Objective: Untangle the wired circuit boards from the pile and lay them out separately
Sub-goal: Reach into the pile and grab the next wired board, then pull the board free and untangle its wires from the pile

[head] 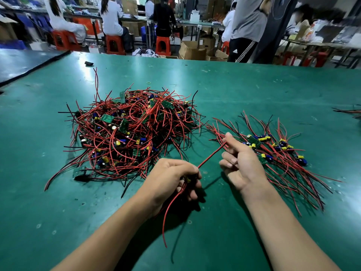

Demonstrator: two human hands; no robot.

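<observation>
A tangled pile of wired circuit boards (129, 132), with red and black wires and small green boards, lies at centre-left on the green table (234, 90). To its right, several separated boards (277, 149) lie side by side with their wires fanned toward me. My left hand (172, 177) grips one small board; a red wire (172, 208) hangs from it toward me. Another red wire (212, 154) runs taut from that hand up to my right hand (240, 159), which pinches its end between thumb and forefinger just left of the laid-out boards.
A small black object (89, 63) lies far back left on the table. More wires (349, 111) show at the right edge. Beyond the table, seated and standing people, orange stools (115, 44) and cardboard boxes (192, 49) fill the workshop.
</observation>
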